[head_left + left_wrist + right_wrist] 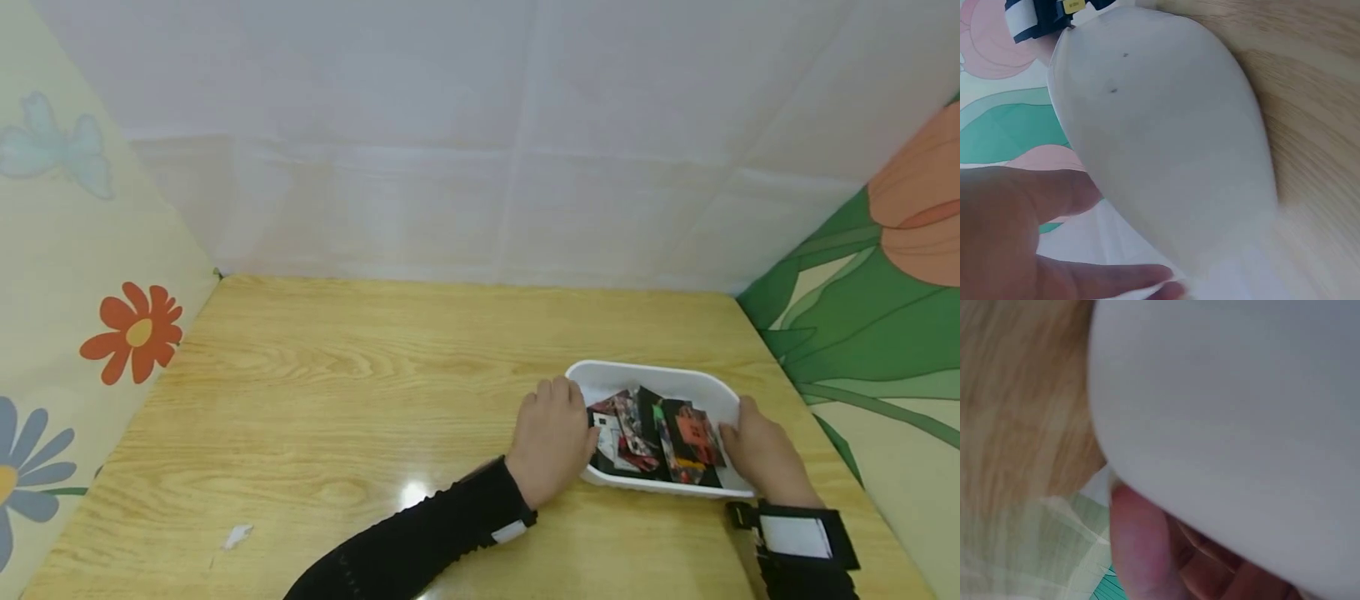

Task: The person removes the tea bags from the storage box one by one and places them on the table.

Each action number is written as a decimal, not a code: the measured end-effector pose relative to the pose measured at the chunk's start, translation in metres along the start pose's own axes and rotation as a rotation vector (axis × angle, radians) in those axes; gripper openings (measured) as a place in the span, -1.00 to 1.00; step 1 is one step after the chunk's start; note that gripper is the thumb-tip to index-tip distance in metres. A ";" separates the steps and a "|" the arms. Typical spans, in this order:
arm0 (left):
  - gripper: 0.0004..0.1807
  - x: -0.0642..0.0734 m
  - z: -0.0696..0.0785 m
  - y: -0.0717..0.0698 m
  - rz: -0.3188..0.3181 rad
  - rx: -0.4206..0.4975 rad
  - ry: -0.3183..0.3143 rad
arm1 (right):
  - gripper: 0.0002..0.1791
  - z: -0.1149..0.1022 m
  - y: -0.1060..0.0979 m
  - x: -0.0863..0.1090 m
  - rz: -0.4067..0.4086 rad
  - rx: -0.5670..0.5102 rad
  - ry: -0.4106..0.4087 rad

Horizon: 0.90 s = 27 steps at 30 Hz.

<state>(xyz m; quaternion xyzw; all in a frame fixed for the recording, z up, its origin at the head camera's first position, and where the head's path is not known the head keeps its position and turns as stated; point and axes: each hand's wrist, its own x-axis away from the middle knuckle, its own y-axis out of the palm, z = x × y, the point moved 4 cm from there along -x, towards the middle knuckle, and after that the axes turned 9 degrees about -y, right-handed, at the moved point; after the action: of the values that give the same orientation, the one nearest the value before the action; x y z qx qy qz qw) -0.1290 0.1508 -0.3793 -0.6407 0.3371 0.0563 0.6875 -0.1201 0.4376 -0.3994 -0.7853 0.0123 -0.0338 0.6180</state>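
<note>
A white plastic tray stands at the right of the table in the head view. Several picture cards, dark with red, green and yellow prints, lie loosely overlapped inside it. My left hand grips the tray's left end, thumb over the rim. At the right end my right hand holds the rim, thumb on the inner side. The left wrist view shows the tray's pale outer wall beside my fingers. In the right wrist view the wall hides part of my fingers.
The wood-grain table carries a small white scrap at its front left. Behind it hangs a white sheet. Painted panels with flowers border the left and right sides, the right one close to the tray.
</note>
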 end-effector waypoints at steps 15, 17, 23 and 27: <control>-0.51 -0.012 0.049 -0.002 -0.190 0.110 0.061 | -0.45 -0.003 0.000 0.001 0.002 0.003 0.049; -0.48 -0.014 0.053 0.000 -0.218 0.101 0.055 | -0.44 -0.002 0.000 0.001 -0.001 0.002 0.061; -0.30 -0.017 0.060 0.007 -0.305 0.008 0.025 | -0.45 -0.001 0.001 0.002 0.004 -0.005 0.064; -0.28 -0.018 0.062 0.015 -0.372 0.010 -0.037 | -0.45 0.000 0.001 0.004 0.004 -0.008 0.052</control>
<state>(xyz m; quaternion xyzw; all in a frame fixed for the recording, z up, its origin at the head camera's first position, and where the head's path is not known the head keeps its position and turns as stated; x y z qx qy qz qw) -0.1264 0.2170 -0.3854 -0.6873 0.2005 -0.0620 0.6954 -0.1162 0.4368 -0.3996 -0.7867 0.0301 -0.0528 0.6143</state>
